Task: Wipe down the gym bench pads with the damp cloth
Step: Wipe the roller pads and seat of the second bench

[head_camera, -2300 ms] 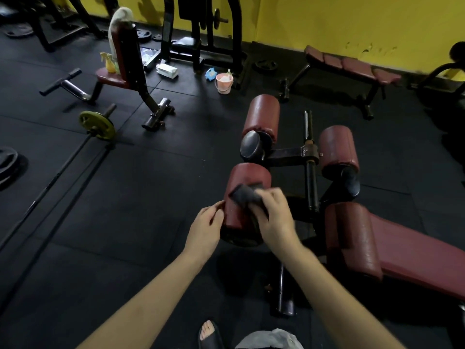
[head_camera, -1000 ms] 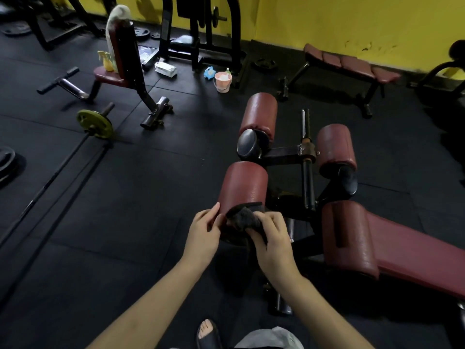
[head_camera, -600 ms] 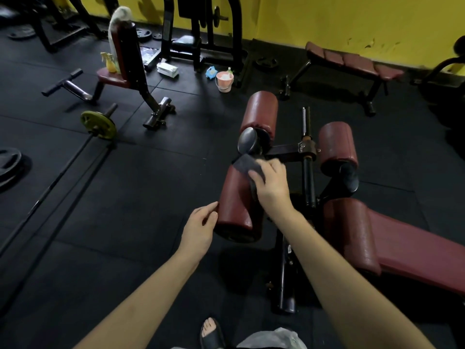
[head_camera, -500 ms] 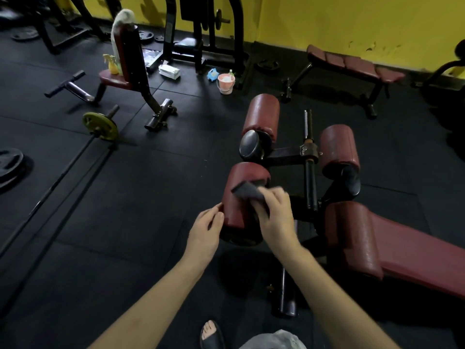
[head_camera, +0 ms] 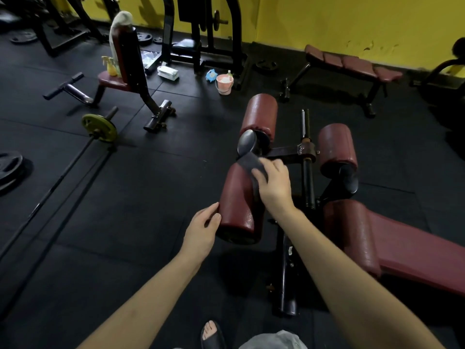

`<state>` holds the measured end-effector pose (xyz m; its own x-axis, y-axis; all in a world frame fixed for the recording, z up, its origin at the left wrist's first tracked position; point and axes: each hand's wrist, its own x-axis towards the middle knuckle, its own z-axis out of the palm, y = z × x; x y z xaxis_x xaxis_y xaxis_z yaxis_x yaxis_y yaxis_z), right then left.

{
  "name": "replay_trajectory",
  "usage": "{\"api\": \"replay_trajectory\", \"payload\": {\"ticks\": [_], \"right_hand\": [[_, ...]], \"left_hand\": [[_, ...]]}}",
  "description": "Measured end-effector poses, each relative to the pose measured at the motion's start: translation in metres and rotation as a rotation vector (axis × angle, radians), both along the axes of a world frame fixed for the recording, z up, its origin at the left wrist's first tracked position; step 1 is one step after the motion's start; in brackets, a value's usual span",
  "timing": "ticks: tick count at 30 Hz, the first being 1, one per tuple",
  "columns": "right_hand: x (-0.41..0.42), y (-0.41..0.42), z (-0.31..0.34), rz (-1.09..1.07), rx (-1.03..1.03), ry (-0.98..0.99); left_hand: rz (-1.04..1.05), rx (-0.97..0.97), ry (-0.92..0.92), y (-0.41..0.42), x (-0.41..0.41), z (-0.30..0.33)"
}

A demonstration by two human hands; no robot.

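The roller pad (head_camera: 239, 202) lies with its long axis running away from me, its near end cap facing my feet and its far end toward the bench frame (head_camera: 289, 153). My right hand (head_camera: 274, 185) reaches forward over the pad's far end, palm down, fingers curled around the dark cloth (head_camera: 250, 165) and pressing it onto the pad's top — the cloth's far edge overhangs toward the upper roller (head_camera: 260, 117). My left hand (head_camera: 202, 229) sits at the pad's near left edge, fingers relaxed and straight, fingertips touching its side — holding nothing. Both forearms extend from the bottom of the view.
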<state>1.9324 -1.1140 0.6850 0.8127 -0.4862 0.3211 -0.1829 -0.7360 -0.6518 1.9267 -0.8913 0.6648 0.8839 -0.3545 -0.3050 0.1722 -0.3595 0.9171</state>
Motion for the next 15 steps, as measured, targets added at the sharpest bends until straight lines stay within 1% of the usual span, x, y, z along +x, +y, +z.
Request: {"api": "replay_trajectory", "payload": {"ticks": [3, 5, 7, 10, 12, 15], "right_hand": [[-0.060, 0.040, -0.008, 0.086, -0.079, -0.062], [-0.097, 0.061, -0.011, 0.133, -0.061, -0.077], [-0.109, 0.064, -0.012, 0.148, -0.037, -0.061], [-0.080, 0.051, -0.014, 0.135, -0.057, -0.081], [-0.044, 0.031, -0.015, 0.064, -0.047, -0.089], [0.004, 0.003, -0.002, -0.043, 0.051, -0.046]], "left_hand": [[0.010, -0.010, -0.023, -0.002, -0.002, -0.004], [0.028, -0.043, 0.003, -0.004, -0.005, -0.005], [0.035, -0.057, 0.013, -0.007, -0.006, -0.005], [0.013, -0.051, -0.005, -0.007, -0.008, -0.007], [0.008, -0.050, 0.009, -0.005, -0.005, -0.006], [0.009, -0.054, 0.059, -0.002, -0.003, -0.003]]}}
